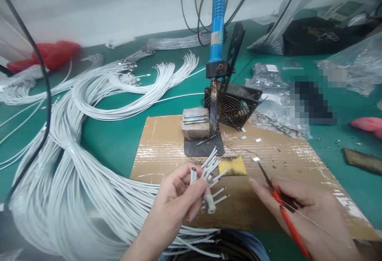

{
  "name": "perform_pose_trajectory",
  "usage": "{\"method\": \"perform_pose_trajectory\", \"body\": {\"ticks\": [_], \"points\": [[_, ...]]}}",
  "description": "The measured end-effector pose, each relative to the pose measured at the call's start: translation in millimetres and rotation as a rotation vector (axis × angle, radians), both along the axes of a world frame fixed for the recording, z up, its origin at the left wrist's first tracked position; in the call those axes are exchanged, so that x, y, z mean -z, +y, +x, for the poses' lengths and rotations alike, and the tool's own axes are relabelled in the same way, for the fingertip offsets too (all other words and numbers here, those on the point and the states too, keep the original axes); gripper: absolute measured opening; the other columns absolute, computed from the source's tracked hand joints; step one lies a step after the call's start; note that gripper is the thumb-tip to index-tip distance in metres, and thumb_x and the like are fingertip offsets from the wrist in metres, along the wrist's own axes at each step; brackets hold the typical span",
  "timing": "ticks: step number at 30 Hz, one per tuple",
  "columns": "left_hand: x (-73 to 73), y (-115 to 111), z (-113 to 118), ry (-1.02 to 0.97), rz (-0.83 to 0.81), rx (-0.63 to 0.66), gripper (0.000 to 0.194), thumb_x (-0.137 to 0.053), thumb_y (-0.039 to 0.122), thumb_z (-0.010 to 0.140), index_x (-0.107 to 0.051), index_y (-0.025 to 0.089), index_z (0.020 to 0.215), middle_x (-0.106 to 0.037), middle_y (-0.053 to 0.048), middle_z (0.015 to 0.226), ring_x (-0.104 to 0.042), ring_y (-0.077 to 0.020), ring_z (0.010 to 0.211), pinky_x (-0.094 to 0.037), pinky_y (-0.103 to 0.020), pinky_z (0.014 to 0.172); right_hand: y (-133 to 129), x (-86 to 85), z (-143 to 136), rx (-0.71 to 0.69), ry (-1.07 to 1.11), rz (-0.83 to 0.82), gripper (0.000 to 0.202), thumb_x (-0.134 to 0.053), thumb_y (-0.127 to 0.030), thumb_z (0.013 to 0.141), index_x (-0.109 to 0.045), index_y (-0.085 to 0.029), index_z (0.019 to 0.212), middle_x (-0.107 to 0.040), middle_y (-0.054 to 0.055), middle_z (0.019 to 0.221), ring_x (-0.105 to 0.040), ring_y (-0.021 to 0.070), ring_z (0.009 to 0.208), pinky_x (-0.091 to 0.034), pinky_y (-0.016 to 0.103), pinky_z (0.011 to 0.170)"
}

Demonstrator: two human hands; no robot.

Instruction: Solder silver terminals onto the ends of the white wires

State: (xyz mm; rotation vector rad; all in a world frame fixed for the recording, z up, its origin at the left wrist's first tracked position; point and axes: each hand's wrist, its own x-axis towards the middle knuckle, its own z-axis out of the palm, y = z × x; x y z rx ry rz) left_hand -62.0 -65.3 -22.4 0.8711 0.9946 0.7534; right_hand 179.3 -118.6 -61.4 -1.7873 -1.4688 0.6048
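Note:
My left hand (179,197) is closed around the ends of several white cables (212,165), whose tips fan out past the thumb. A whitish wrapping (209,205) shows at one of its fingertips. My right hand (307,209) grips tweezers (285,213) with orange-red sides and a dark point, and a thin wire (310,218) runs across the same hand. Close to the tweezer point lies a small metal connector (255,159) on the cardboard. Behind my hands a blue-handled soldering iron (219,22) stands upright in a stand, beside a block (195,129) with solder-like strips on top.
Cardboard (161,145) covers part of the green table (119,141). A yellow sponge (237,165) lies near my left hand. A black fan (238,108) stands behind the iron. Thick cable bundles (68,133) fill the left side; plastic bags (265,80) lie at the right.

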Motion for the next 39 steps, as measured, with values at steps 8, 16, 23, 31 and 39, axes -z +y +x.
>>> {"method": "perform_pose_trajectory", "body": {"ticks": [8, 16, 23, 31, 39], "points": [[-6.6, -2.2, 4.6, -0.063, -0.096, -0.065, 0.034, -0.085, 0.043, 0.085, -0.069, 0.014, 0.095, -0.068, 0.002, 0.069, -0.031, 0.0004, 0.040, -0.018, -0.016, 0.041, -0.7, -6.3, -20.8, -0.251, -0.144, -0.056, 0.054, -0.063, -0.046, 0.096, -0.033, -0.023, 0.059, -0.037, -0.004, 0.055, -0.041, 0.0108, 0.050, -0.032, 0.023, 0.043], [-5.3, -6.2, 7.2, 0.021, 0.012, -0.087, 0.023, -0.077, 0.037, 0.093, -0.073, 0.017, 0.084, -0.073, 0.000, 0.064, -0.059, -0.0089, 0.050, -0.044, -0.017, 0.051, 1.2, -5.9, -25.6, -0.291, -0.120, -0.039, 0.053, -0.063, -0.046, 0.097, -0.034, -0.023, 0.059, -0.037, -0.004, 0.055, -0.040, 0.0112, 0.049, -0.032, 0.024, 0.044], [1.2, -7.2, 12.6, 0.143, 0.198, -0.253, 0.016, -0.078, 0.032, 0.092, -0.079, 0.018, 0.085, -0.075, -0.004, 0.087, -0.065, -0.0138, 0.073, -0.049, -0.022, 0.072, -3.2, -4.1, -17.2, -0.213, -0.070, -0.043, 0.048, -0.063, -0.043, 0.096, -0.040, -0.023, 0.060, -0.038, -0.004, 0.059, -0.043, 0.0121, 0.053, -0.037, 0.022, 0.046], [-8.5, -8.2, 10.8, 0.033, -0.008, -0.102, 0.032, -0.083, 0.047, 0.085, -0.081, 0.017, 0.095, -0.058, 0.003, 0.059, -0.024, -0.0027, 0.045, -0.016, -0.018, 0.044, 6.5, -21.1, -34.2, -0.192, 0.068, -0.043, 0.053, -0.062, -0.046, 0.097, -0.030, -0.023, 0.061, -0.030, -0.006, 0.060, -0.032, 0.0101, 0.052, -0.027, 0.024, 0.045], [-2.8, -9.4, 11.0, 0.081, 0.073, -0.046, 0.020, -0.077, 0.041, 0.092, -0.079, 0.021, 0.087, -0.048, 0.007, 0.053, -0.030, -0.0060, 0.046, -0.021, -0.018, 0.041, 3.8, -16.7, -32.5, -0.365, -0.088, -0.037, 0.047, -0.061, -0.040, 0.098, -0.036, -0.023, 0.063, -0.047, -0.004, 0.059, -0.046, 0.0103, 0.052, -0.035, 0.022, 0.046]]}}
